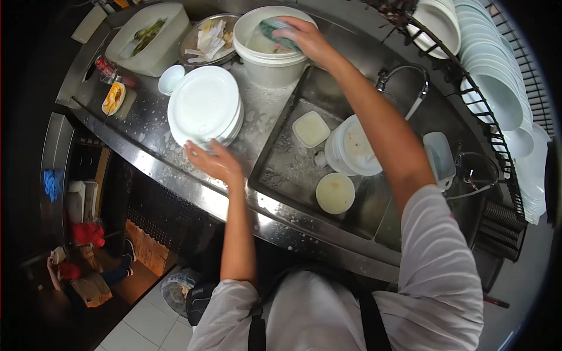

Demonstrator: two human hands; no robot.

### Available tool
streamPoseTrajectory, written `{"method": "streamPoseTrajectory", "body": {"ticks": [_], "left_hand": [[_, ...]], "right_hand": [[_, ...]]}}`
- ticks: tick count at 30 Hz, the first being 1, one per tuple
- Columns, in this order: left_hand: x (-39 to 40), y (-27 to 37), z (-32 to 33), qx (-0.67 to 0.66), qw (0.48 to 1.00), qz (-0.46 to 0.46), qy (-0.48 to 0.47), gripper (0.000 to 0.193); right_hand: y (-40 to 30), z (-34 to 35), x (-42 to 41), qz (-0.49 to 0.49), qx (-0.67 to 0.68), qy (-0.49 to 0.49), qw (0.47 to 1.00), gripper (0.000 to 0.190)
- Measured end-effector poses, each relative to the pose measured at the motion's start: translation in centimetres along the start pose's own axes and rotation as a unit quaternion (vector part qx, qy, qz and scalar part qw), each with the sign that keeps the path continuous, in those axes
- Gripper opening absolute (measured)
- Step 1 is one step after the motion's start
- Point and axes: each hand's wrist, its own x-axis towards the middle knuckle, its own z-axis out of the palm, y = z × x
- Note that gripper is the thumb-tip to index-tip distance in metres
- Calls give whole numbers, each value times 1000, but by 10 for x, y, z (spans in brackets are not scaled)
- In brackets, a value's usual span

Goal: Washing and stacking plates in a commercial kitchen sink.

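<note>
My right hand (305,37) grips a green scouring pad (279,33) over the mouth of a white plastic bucket (276,72), which holds cloudy liquid. At the near rim of a stack of white plates (204,103), my left hand (215,162) has its fingers spread. Its fingertips overlap the plate edge; whether they press on it is unclear. The stack rests on the wet steel counter (259,105), with small white bowls (171,80) beside it. Right of the plates, the sink (281,162) holds a square dish (311,129), a round bowl (335,193) and stacked white dishes (358,149).
Behind the plates stand a metal bowl of paper scraps (210,41) and a white tub with green scraps (149,39). A red can (105,66) and a sauce dish (113,98) sit at left. A faucet (404,72) and a wire rack of bowls (491,87) border the right.
</note>
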Motion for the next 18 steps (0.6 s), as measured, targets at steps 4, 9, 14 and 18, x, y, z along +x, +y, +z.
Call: {"method": "streamPoseTrajectory", "body": {"ticks": [4, 9, 14, 18], "left_hand": [[-129, 79, 21, -255, 908, -37, -331, 32], [-279, 137, 71, -137, 857, -72, -491, 32], [-324, 154, 78, -18, 882, -211, -422, 32], [-332, 173, 68, -8, 901, -247, -357, 32]], "right_hand": [[-5, -18, -126, 57, 146, 179, 971, 44], [26, 2, -344, 244, 77, 292, 922, 45], [34, 18, -502, 312, 230, 388, 836, 41], [37, 18, -540, 312, 212, 411, 830, 41]]}}
